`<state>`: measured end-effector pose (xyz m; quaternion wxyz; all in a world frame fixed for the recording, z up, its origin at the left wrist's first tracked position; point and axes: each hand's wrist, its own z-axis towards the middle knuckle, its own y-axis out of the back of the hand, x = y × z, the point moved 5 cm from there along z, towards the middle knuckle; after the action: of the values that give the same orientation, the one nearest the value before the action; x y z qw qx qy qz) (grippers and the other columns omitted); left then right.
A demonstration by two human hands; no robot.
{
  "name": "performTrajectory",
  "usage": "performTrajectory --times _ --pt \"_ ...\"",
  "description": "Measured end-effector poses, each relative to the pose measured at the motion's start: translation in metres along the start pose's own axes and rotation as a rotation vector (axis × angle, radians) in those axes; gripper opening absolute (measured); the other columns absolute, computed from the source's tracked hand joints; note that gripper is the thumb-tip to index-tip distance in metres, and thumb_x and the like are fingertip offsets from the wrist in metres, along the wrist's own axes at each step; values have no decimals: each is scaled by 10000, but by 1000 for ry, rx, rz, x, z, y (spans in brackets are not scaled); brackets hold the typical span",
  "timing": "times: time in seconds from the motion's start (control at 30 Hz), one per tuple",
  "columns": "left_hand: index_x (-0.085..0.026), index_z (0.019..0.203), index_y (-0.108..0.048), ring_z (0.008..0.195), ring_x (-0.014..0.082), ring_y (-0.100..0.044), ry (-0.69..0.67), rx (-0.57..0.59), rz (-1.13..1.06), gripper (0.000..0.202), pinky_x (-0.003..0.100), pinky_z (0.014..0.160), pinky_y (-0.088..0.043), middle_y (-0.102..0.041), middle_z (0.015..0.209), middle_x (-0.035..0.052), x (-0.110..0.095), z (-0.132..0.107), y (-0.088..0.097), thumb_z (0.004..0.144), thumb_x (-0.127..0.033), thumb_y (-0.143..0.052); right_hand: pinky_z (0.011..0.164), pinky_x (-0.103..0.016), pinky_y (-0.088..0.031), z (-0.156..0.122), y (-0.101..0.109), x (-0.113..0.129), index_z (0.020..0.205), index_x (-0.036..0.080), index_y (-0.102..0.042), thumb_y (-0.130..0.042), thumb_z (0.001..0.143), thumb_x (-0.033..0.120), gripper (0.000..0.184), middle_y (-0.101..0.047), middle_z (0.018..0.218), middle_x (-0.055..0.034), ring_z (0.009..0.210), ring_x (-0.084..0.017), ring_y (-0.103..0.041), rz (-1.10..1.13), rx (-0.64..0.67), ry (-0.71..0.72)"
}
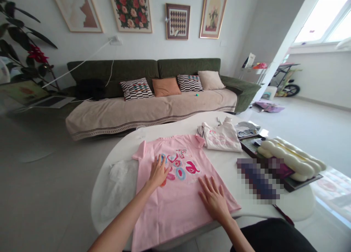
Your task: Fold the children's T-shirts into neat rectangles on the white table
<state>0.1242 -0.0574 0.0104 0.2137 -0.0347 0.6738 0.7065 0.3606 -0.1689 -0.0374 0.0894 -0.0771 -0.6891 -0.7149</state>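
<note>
While left hand [158, 172], right hand [214, 200] rest on pink T-shirt [175, 217], fingers [207, 187] spread | collar [168, 138] away | long axis fore-aft

two hands [158, 172], two shirts [186, 197], four cushions [166, 87].

Nothing reads clearly on my feed: the pink T-shirt [178, 204] carries large red, blue and pink letter-like shapes I can't make out, and a pixelated patch [259, 179] blurs anything beyond.

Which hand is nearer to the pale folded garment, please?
Right hand: on the pink T-shirt, in front of the pale garment. Left hand: farther off, on the T-shirt's print.
</note>
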Motion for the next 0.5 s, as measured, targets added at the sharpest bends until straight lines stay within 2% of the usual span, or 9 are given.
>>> performTrajectory --times 0.13,0.27,0.37,0.5 --pt "-187 1359 -308 1325 364 -69 105 99 51 597 552 1012 -158 -144 1461 148 12 39 -22 847 -493 -341 1012 -562 -197 -11 -1 -6 1366 308 -253 -302 868 481 530 -224 1440 -4 1335 -261 -101 -37 -29 -25" --pt "-257 1368 -289 1327 366 -43 124 118 60 621 576 1009 -112 -123 1473 103 14 61 -34 825 -554 -341 1007 -564 -213 -15 -2 -8 1364 312 -252 -289 862 500 538 -219 1433 11 1329 -269 -123 -70 -28 -37" --pt "-290 1351 -323 1327 367 -20 148 90 10 601 589 1010 -76 -140 1474 64 20 75 -32 810 -545 -388 1009 -570 -203 -13 -5 -9 1359 312 -263 -284 856 503 538 -219 1425 22 1324 -277 -132 -103 -14 -62" --pt "-281 1299 -413 1329 355 1 229 10 -233 558 580 1016 -78 -219 1455 47 47 104 -16 787 -498 -461 1023 -559 -187 -11 -10 -13 1354 314 -272 -296 844 508 546 -207 1421 32 1321 -274 -135 -124 19 -73"
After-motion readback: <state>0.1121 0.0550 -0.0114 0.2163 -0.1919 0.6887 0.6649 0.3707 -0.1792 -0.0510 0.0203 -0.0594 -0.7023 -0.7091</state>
